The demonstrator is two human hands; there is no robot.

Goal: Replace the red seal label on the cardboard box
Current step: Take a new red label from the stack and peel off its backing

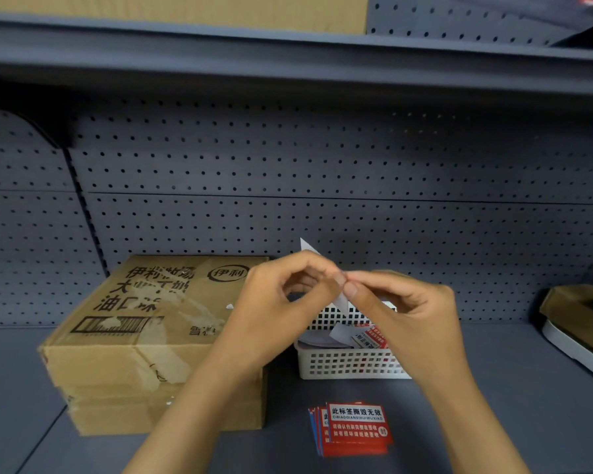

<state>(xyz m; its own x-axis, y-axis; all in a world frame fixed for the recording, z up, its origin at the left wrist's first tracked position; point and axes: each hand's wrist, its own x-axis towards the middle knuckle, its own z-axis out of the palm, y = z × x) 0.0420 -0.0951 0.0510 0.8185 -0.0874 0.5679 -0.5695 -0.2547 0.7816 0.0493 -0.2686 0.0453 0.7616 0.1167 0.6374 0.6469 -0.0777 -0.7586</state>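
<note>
Grey shelf (493,388), pegboard behind. Cardboard box (144,336) sits left, top face scuffed with torn patches and no red label on it that we can see. White basket (350,366) right of the box holds scraps. Stack of fresh red seal labels (353,429) lies in front of the basket. Above the basket, our left hand (281,302) and right hand (401,302) meet, fingertips pinched together on a white label sheet (341,302); its printed side is hidden. We judge this to be peeling the backing. Best to start at one corner, peel slowly, keep adhesive off our fingers, then carry it flat to the box.
</note>
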